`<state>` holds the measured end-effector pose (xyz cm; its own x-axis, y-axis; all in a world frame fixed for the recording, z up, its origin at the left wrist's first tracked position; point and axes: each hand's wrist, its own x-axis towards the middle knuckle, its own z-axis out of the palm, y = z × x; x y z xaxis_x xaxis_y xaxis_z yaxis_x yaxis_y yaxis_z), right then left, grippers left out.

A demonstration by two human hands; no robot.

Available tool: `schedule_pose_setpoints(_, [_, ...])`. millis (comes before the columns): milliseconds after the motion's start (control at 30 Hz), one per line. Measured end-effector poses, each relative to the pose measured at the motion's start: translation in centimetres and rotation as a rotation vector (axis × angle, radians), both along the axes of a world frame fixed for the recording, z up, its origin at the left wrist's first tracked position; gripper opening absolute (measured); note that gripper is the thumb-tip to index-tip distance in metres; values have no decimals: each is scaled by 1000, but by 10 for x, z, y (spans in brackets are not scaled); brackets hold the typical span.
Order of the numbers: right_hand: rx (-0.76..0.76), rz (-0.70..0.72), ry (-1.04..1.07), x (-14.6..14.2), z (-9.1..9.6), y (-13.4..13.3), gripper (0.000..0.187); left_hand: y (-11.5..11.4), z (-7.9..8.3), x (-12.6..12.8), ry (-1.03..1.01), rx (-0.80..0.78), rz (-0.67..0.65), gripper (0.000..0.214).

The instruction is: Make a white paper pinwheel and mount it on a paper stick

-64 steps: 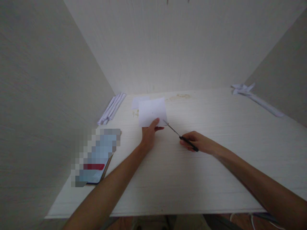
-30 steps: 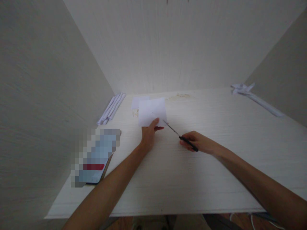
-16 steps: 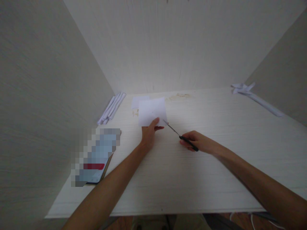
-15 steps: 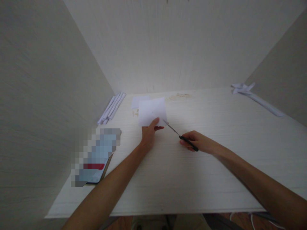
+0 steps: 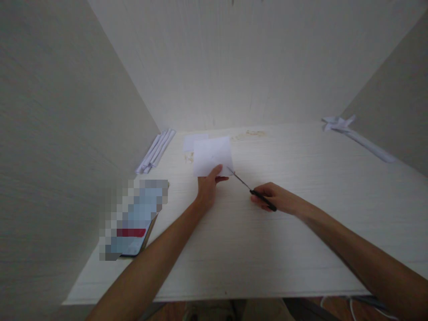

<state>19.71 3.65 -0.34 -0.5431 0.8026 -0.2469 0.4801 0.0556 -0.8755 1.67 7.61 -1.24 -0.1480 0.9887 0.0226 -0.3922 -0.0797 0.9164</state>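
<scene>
A white sheet of paper [image 5: 211, 151] is pinched at its near edge by my left hand [image 5: 207, 189], thumb on top and fingers underneath. My right hand [image 5: 272, 198] grips black-handled scissors [image 5: 256, 195] with their thin blades pointing up and left. The blade tip lies at the paper's lower right corner, just right of my left thumb. Behind the held sheet, partly covered by it, another piece of white paper [image 5: 194, 140] rests on the table.
Several rolled paper strips [image 5: 155, 151] lie by the left wall. A phone [image 5: 137, 223], its screen blurred out, is left of my left forearm. A long paper roll with a folded-looking paper end [image 5: 363, 141] lies by the right wall. The white table [image 5: 214, 258] has walls on three sides.
</scene>
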Motion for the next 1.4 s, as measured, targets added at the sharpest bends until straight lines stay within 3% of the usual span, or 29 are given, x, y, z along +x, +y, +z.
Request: schedule_pose_setpoints(1400, [0, 31, -26, 1, 2, 0, 43, -2, 1, 0, 29, 31, -8, 39])
